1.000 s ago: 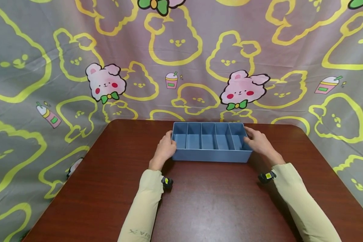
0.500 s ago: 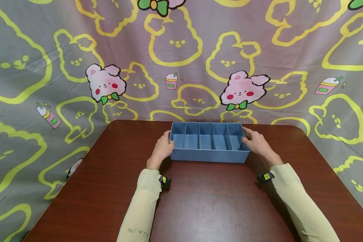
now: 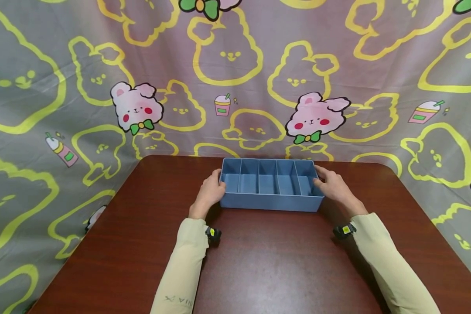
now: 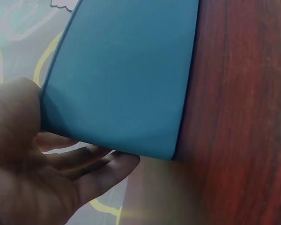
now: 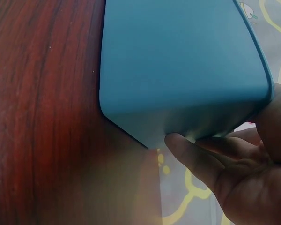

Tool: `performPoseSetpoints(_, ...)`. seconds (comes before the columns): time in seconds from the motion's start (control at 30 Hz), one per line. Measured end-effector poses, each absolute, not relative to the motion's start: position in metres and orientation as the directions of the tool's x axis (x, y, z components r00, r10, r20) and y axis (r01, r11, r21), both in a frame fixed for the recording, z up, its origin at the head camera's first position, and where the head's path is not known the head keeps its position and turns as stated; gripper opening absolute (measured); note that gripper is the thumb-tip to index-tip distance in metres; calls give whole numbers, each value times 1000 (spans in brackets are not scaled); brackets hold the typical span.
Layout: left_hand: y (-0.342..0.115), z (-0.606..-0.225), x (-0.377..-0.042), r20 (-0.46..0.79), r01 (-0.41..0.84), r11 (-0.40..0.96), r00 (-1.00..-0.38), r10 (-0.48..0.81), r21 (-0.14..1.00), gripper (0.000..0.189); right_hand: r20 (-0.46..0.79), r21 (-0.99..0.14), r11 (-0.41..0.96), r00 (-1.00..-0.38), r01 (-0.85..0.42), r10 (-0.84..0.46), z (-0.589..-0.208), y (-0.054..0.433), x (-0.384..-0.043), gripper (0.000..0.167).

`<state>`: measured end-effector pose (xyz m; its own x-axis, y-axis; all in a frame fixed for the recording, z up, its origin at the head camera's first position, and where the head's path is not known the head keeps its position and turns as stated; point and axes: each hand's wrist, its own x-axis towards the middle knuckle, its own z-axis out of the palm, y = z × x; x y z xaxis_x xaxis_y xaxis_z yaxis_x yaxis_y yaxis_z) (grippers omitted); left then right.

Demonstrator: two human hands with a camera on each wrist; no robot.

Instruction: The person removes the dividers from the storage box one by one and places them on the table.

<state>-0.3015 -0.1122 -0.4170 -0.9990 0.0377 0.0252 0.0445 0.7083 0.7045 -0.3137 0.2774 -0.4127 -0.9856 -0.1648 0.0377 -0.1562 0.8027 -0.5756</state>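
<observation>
A blue divided storage box with several compartments in a row sits near the far side of the brown table. My left hand grips its left end, the thumb over the rim. At the opposite end my right hand holds the box the same way, thumb inside the rim. In the left wrist view the left hand's fingers lie along the box's end wall. The right wrist view has the right hand's fingers touching the other end wall. No contents show in the compartments.
The dark brown table has rounded far corners. Behind it and at both sides hangs a patterned curtain with cartoon bears and rabbits, close to the table's far edge.
Between one second and half a second ago, the box slid slightly left with both hands on it. Since then it has stayed nearly still.
</observation>
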Motion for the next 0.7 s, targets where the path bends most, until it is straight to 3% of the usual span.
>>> performPoseSetpoints(0.7, -109, -413, -308, 121, 104, 696, -992, 24, 711, 49, 87, -547, 816, -982, -186, -165, -413, 275, -313, 59)
